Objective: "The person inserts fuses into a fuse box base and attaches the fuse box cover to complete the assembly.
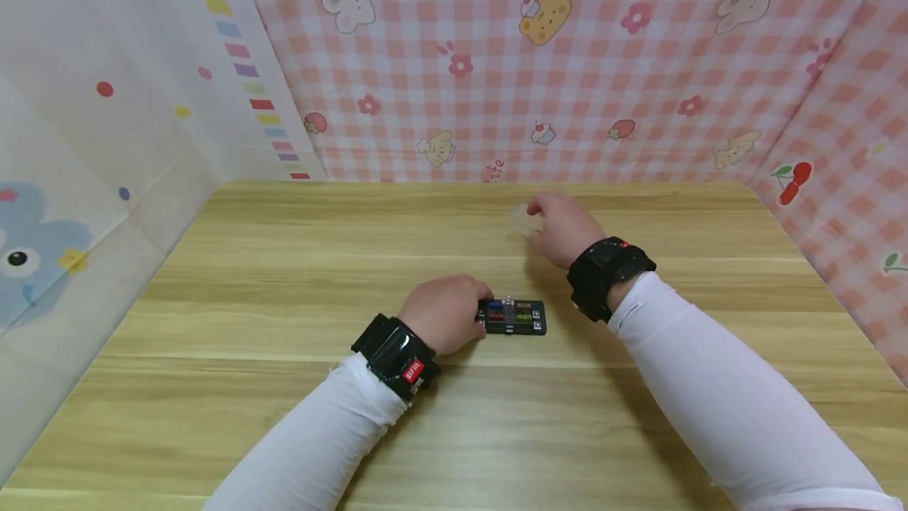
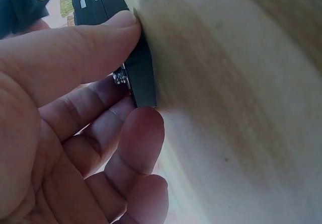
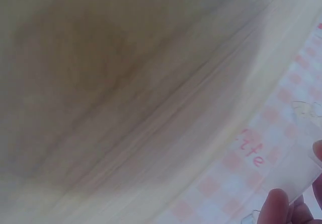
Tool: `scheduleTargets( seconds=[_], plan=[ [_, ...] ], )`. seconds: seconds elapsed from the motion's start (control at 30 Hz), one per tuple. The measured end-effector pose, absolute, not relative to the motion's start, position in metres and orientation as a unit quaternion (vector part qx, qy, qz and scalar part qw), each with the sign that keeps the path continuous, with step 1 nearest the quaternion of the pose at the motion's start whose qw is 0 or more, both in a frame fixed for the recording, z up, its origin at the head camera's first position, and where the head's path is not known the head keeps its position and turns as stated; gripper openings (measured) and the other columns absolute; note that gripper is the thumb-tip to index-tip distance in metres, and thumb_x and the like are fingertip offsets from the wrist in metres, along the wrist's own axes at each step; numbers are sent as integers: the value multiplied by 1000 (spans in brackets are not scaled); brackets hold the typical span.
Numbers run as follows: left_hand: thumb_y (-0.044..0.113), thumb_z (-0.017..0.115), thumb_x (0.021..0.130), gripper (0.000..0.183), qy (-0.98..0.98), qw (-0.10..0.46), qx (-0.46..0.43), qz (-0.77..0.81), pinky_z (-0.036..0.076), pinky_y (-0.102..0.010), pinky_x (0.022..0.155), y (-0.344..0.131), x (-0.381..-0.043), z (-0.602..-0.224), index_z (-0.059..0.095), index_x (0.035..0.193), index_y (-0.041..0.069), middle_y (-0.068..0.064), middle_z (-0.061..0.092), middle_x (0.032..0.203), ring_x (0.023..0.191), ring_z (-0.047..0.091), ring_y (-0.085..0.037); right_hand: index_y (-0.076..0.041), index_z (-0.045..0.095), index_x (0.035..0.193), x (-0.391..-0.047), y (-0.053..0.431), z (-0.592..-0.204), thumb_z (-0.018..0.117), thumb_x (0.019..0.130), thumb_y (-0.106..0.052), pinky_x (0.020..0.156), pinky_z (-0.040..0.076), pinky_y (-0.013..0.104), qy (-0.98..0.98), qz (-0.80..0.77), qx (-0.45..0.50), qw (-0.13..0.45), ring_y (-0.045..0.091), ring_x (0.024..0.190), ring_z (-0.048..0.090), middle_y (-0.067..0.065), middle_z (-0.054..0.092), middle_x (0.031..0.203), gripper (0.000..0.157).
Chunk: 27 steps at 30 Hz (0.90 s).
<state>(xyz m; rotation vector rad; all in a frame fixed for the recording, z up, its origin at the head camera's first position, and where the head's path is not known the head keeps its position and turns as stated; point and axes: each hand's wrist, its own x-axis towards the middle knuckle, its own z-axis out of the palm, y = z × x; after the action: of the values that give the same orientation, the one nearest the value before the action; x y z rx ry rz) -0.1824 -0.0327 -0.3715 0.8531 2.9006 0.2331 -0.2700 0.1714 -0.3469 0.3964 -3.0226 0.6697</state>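
A small black fuse box (image 1: pixel 528 328) with several coloured blade fuses set in its middle lies on the wooden table. My left hand (image 1: pixel 441 314) grips its left end between thumb and fingers. In the left wrist view, the thumb presses along one side of the black box (image 2: pixel 142 80), and a metal screw terminal (image 2: pixel 119 77) shows beside it. Farther back and to the right, my right hand (image 1: pixel 567 229) pinches a thin clear plastic cover (image 1: pixel 522 219) above the table. The right wrist view catches this clear cover (image 3: pixel 289 176) between thumb and fingers at the lower right corner.
The wooden table (image 1: pixel 319 259) ends at a pink checked cloth (image 1: pixel 496 93) behind. A white printed cloth (image 1: pixel 106 140) hangs at the left and another checked cloth (image 1: pixel 851 180) at the right. Both wrists wear black straps.
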Motion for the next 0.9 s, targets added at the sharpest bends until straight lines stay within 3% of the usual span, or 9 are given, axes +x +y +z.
scheduleTargets(
  seconds=[0.1, 0.5, 0.9],
  plan=[
    [34, 76, 77, 46, 956, 56, 278, 80, 50, -36, 75, -32, -183, -371, 63, 119, 18, 1, 64, 109, 88, 55, -11, -4, 56, 110, -261, 173, -345, 62, 79, -5, 91, 41, 47, -963, 228, 139, 28, 25, 105, 48, 12, 56, 115, 31],
    [33, 75, 77, 45, 957, 60, 273, 82, 49, -36, 73, -31, -182, -371, 64, 118, 17, 2, 63, 105, 84, 54, -10, -10, 59, 104, -226, 177, -339, 68, 74, -7, 82, 44, 44, -948, 244, 203, 28, 22, 93, 50, 6, 59, 105, 31],
    [32, 76, 77, 38, 955, 57, 277, 85, 49, -35, 67, -31, -182, -371, 65, 111, 18, 4, 62, 97, 78, 52, -9, -16, 60, 95, -196, 173, -338, 73, 67, -5, 66, 45, 36, -927, 247, 275, -61, 19, 76, 50, 2, 59, 92, 32]
  ],
)
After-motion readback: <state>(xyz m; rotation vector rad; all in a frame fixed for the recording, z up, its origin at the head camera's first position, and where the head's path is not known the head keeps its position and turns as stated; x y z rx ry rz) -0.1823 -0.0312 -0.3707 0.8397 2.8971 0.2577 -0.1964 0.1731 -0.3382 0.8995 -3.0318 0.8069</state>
